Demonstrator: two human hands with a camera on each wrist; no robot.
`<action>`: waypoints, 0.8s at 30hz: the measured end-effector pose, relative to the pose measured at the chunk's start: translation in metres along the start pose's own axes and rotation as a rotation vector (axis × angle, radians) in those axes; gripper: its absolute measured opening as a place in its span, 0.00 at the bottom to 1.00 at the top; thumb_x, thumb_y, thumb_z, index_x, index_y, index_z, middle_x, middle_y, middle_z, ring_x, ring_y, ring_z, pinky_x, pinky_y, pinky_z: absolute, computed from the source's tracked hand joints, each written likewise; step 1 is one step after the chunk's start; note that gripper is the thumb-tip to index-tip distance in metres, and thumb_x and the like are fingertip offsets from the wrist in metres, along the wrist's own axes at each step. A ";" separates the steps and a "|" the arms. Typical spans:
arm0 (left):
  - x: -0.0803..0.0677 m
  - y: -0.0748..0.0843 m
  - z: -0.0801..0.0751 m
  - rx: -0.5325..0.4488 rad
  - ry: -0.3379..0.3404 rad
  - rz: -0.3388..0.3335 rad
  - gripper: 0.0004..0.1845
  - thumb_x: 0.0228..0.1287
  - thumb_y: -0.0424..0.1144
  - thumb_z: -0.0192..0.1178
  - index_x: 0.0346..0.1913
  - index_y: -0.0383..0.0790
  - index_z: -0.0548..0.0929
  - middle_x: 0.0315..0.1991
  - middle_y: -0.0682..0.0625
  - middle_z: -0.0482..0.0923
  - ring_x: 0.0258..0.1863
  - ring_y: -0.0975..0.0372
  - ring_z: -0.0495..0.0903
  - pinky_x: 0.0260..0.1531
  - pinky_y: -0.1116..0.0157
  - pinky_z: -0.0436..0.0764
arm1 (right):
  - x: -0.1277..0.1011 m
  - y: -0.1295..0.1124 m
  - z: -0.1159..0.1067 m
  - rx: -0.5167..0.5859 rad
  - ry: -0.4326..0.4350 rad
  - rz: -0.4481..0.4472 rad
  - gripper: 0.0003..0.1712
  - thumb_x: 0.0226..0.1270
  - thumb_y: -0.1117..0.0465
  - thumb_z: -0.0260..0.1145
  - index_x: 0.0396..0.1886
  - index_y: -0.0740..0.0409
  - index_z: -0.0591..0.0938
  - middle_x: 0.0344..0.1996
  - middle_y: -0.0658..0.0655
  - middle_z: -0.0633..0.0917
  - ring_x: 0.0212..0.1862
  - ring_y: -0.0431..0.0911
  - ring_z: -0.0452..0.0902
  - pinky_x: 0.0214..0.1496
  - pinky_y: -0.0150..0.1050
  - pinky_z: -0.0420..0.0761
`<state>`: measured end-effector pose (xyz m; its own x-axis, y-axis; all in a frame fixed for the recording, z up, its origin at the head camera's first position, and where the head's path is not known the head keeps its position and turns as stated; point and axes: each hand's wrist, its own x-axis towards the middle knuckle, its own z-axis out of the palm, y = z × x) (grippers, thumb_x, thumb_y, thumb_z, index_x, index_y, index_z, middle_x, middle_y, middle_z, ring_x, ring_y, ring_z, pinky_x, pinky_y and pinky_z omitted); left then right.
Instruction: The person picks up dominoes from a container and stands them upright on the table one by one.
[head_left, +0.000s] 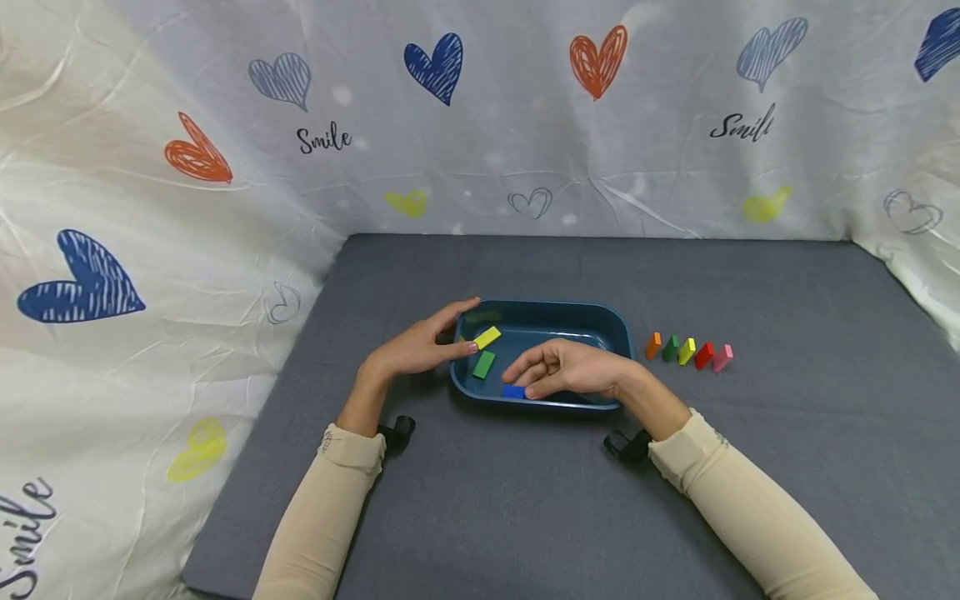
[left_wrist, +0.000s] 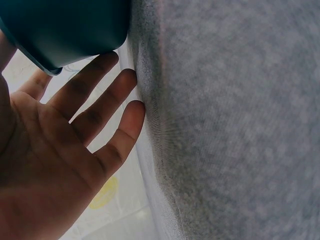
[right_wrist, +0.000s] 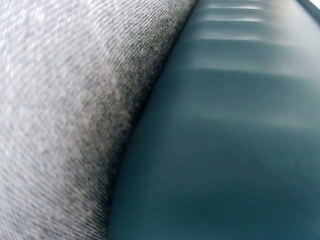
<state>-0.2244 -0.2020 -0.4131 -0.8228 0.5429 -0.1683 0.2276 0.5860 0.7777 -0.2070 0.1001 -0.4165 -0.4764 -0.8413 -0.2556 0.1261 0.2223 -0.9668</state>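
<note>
A dark teal tray point(head_left: 551, 310) sits on the cloth-covered table, with a yellow block point(head_left: 488, 337) and a green block point(head_left: 483, 365) lying inside at its left end. My left hand point(head_left: 420, 343) holds that end, thumb over the rim close to the yellow block. In the left wrist view, the other fingers point(left_wrist: 102, 112) spread along the outside of the tray wall point(left_wrist: 75, 30). Reaching over the tray, my right hand point(head_left: 573, 367) pinches a blue block point(head_left: 513, 391) near the front wall. The right wrist view shows only the tray's outer side point(right_wrist: 215, 150) and cloth.
To the right of the tray, several small blocks stand upright in a slanting row, from an orange block point(head_left: 653, 345) to a pink block point(head_left: 722, 358). Grey cloth point(head_left: 510, 500) covers the table. A white curtain point(head_left: 495, 125) printed with hearts hangs behind and to the left.
</note>
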 end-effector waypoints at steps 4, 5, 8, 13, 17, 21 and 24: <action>0.000 0.000 0.000 0.006 0.004 -0.003 0.41 0.73 0.55 0.61 0.81 0.65 0.52 0.82 0.52 0.52 0.78 0.44 0.59 0.72 0.38 0.65 | -0.001 0.000 -0.001 -0.030 -0.001 -0.001 0.23 0.72 0.65 0.68 0.64 0.67 0.79 0.59 0.61 0.86 0.57 0.42 0.84 0.59 0.37 0.83; 0.000 0.000 0.000 0.006 0.004 -0.005 0.40 0.73 0.55 0.61 0.81 0.65 0.52 0.82 0.52 0.52 0.78 0.44 0.59 0.71 0.38 0.65 | -0.001 0.001 -0.001 -0.034 -0.002 -0.003 0.23 0.72 0.65 0.67 0.64 0.67 0.79 0.58 0.59 0.86 0.57 0.41 0.84 0.59 0.37 0.83; 0.000 0.001 0.000 0.000 0.002 -0.010 0.40 0.72 0.56 0.61 0.81 0.66 0.53 0.82 0.53 0.51 0.79 0.44 0.58 0.72 0.38 0.64 | -0.001 0.001 -0.002 -0.062 -0.006 -0.017 0.21 0.73 0.64 0.66 0.62 0.66 0.81 0.55 0.56 0.88 0.55 0.41 0.84 0.58 0.37 0.84; -0.001 0.001 0.000 -0.005 0.001 -0.006 0.40 0.73 0.55 0.61 0.81 0.66 0.53 0.82 0.53 0.51 0.79 0.44 0.57 0.72 0.39 0.64 | -0.002 0.001 -0.002 -0.099 -0.009 -0.049 0.18 0.74 0.64 0.65 0.60 0.67 0.83 0.53 0.57 0.89 0.50 0.39 0.84 0.56 0.37 0.84; -0.001 0.000 0.000 -0.004 0.003 -0.006 0.40 0.73 0.55 0.61 0.81 0.67 0.53 0.82 0.53 0.51 0.79 0.44 0.58 0.72 0.39 0.65 | -0.003 0.000 0.000 -0.102 -0.004 -0.053 0.18 0.73 0.64 0.66 0.58 0.66 0.84 0.57 0.62 0.86 0.53 0.41 0.84 0.57 0.37 0.84; -0.001 -0.001 0.000 -0.002 0.003 -0.007 0.40 0.72 0.55 0.61 0.81 0.67 0.53 0.82 0.53 0.51 0.79 0.44 0.58 0.72 0.38 0.65 | -0.003 -0.001 0.001 -0.085 -0.007 -0.051 0.19 0.71 0.65 0.68 0.58 0.67 0.84 0.57 0.61 0.86 0.55 0.42 0.84 0.57 0.38 0.84; -0.001 0.000 0.000 -0.004 0.002 -0.007 0.40 0.72 0.55 0.61 0.81 0.68 0.52 0.82 0.53 0.51 0.79 0.44 0.57 0.72 0.38 0.64 | -0.003 -0.001 0.001 -0.067 -0.014 -0.053 0.19 0.70 0.65 0.69 0.58 0.68 0.83 0.55 0.58 0.87 0.55 0.43 0.84 0.57 0.38 0.84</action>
<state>-0.2235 -0.2026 -0.4135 -0.8256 0.5373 -0.1722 0.2197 0.5872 0.7791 -0.2051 0.1017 -0.4151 -0.4686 -0.8595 -0.2043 0.0418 0.2094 -0.9769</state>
